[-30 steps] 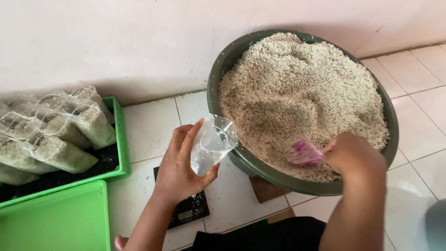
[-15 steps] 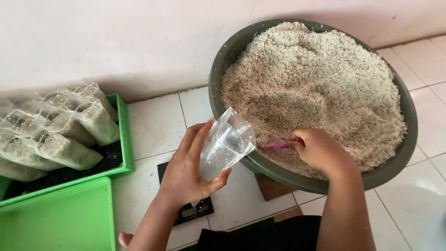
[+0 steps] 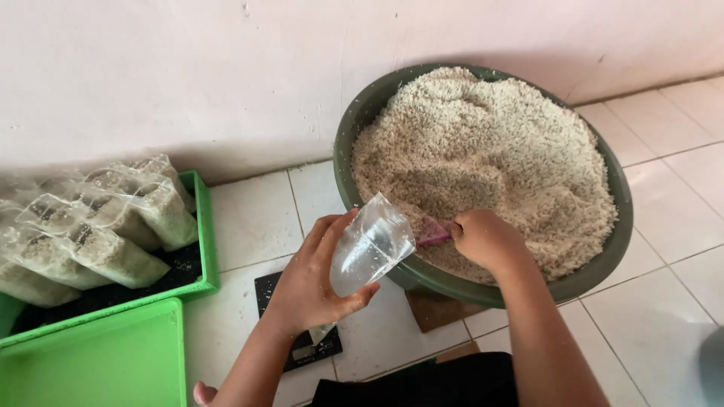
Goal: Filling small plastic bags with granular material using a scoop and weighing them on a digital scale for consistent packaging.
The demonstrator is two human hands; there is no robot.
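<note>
Since a moment ago the right hand [image 3: 483,240] has drawn the pink scoop [image 3: 431,232] back through the pale, crumbly grain toward the near rim of the round grey-green basin [image 3: 603,260], its grip clenched on the handle, so a filling stroke looks close. The left hand [image 3: 313,290] keeps its grip grasping the thin, glossy clear plastic bag [image 3: 371,245], mouth tipped against the basin's edge above the black scale [image 3: 302,343] on the tiled floor; filled bags [image 3: 98,226] lie in a green tray [image 3: 205,256]

I see a white tiled floor [image 3: 256,218] carrying a grain-heaped grey-green basin [image 3: 362,120] by the wall; left of the basin, a black scale [image 3: 273,290], then green trays [image 3: 113,362] holding filled bags [image 3: 98,226].
</note>
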